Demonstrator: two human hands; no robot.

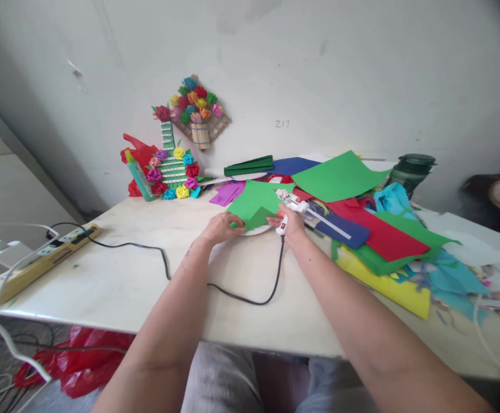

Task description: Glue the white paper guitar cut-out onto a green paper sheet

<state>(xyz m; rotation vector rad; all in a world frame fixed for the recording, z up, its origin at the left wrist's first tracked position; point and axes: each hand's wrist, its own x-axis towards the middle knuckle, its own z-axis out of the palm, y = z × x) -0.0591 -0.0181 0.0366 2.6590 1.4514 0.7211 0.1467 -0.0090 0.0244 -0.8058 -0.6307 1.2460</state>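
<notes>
My right hand [293, 225] is wrapped round the handle of a white hot glue gun [296, 202]. A long glue stick [329, 222] juts from its back end, and the nozzle points away to the left. A black cord runs down from the grip. My left hand [224, 227] has its fingers closed at the lower left edge of green paper [250, 198]. Between the hands lies a darker green pointed piece of paper [262, 217], near the fingertips of my right hand. A white curved rim shows under the paper.
Coloured paper, including a red sheet [383, 232] and a yellow one [387, 281], is heaped at right. A green-lidded bottle [411, 175] stands behind. At left are a power strip [60, 255], a glue bottle [141, 179] and a paper-flower decoration [174, 166]. The black cord [241, 297] crosses the table.
</notes>
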